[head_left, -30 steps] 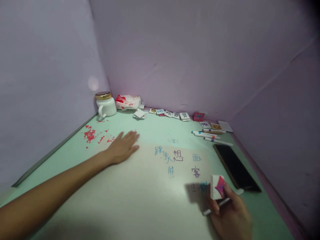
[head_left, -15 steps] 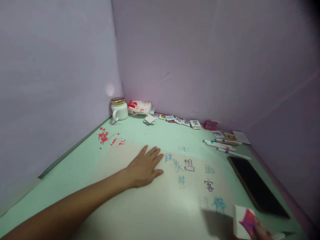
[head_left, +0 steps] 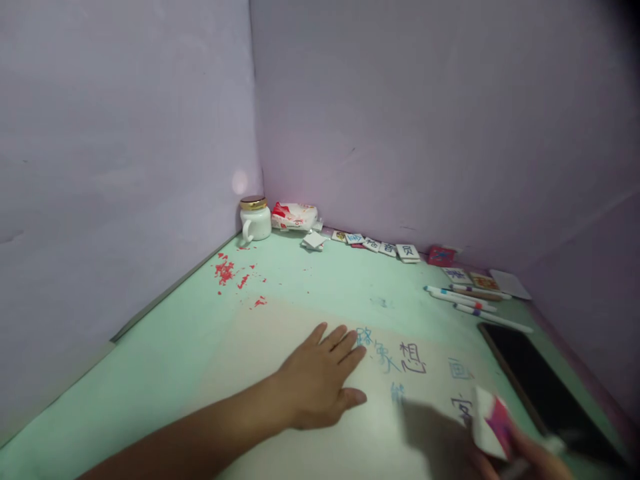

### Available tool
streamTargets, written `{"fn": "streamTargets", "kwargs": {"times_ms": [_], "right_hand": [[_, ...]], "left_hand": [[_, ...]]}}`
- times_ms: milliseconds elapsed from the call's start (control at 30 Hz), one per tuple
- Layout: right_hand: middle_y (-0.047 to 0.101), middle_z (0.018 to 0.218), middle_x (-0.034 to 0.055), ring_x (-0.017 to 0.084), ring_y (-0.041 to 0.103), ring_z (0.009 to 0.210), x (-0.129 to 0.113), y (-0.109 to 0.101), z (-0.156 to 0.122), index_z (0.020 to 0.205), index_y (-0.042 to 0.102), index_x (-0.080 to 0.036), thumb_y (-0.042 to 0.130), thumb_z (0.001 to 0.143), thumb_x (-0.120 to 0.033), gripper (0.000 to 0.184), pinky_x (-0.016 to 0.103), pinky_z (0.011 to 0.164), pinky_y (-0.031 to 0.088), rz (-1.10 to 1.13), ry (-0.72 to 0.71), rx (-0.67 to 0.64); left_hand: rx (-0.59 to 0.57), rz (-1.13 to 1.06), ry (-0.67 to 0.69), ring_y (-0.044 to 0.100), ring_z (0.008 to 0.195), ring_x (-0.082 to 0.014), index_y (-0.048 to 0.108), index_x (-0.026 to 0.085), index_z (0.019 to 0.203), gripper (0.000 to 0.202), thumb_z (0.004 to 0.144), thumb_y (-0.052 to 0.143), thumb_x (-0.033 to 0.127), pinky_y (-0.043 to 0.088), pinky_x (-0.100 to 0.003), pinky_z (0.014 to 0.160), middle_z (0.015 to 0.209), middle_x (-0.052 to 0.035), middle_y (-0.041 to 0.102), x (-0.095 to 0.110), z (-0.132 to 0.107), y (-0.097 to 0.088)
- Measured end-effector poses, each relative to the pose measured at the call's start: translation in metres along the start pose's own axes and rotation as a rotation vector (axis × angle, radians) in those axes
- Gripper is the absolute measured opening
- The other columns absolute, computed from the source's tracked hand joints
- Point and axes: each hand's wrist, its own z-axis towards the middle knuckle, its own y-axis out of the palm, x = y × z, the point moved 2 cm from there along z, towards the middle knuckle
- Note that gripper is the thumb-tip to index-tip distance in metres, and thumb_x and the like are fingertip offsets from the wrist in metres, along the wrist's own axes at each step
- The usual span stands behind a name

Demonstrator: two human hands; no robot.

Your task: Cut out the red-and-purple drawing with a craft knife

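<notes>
Resting flat, fingers spread, left hand (head_left: 320, 387) — right hand (head_left: 525, 457) grasping one eraser (head_left: 490, 423) — four pens (head_left: 470, 300) beyond

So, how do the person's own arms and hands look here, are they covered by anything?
The left hand and its forearm are bare: no sleeve, glove, watch or ring shows on them. The forearm is long and slim and runs in from the lower left edge. Of the right hand only a blurred part shows at the bottom edge; it looks bare too, and nothing worn can be made out.
</notes>
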Motion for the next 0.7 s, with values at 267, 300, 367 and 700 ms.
{"fn": "streamTargets", "kwargs": {"times_ms": [267,300,367,700], "right_hand": [[0.066,0.103,0.0043,0.015,0.065,0.08,0.051,0.07,0.022,0.112,0.061,-0.017,0.058,0.095,-0.038,0.027,0.032,0.068,0.056,-0.111,-0.378,-0.039],[0.066,0.093,0.0018,0.013,0.063,0.069,0.053,0.067,0.02,0.106,0.063,-0.018,0.059,0.093,-0.038,0.024,0.028,0.059,0.054,-0.148,-0.42,-0.02],[0.065,0.077,-0.0011,0.013,0.058,0.055,0.052,0.056,0.019,0.094,0.066,-0.023,0.067,0.084,-0.034,0.015,0.024,0.044,0.046,-0.237,-0.505,0.026],[0.066,0.112,0.0117,0.041,0.055,0.117,0.063,0.041,0.022,0.102,0.062,-0.028,0.069,0.066,-0.021,0.037,0.046,0.069,0.056,-0.64,-0.747,0.106]], "left_hand": [[-0.06,0.048,-0.033,0.018,0.148,-0.0202,0.026,0.022,0.151,0.054,0.102,0.028,0.046,0.011,-0.045,0.12,0.159,-0.0045,0.023,-0.076,-0.029,-0.025],[-0.043,0.067,-0.084,0.017,0.148,-0.0213,0.026,0.02,0.151,0.054,0.103,0.026,0.044,0.011,-0.047,0.12,0.159,-0.0062,0.022,-0.096,-0.035,-0.03],[0.006,0.098,-0.184,0.016,0.148,-0.0233,0.026,0.018,0.151,0.054,0.103,0.024,0.042,0.011,-0.049,0.119,0.159,-0.0081,0.022,-0.135,-0.045,-0.041],[0.156,0.171,-0.14,0.01,0.149,-0.0245,0.02,0.021,0.153,0.059,0.101,0.033,0.046,0.011,-0.047,0.12,0.161,-0.0077,0.017,-0.091,0.044,-0.034]]}}
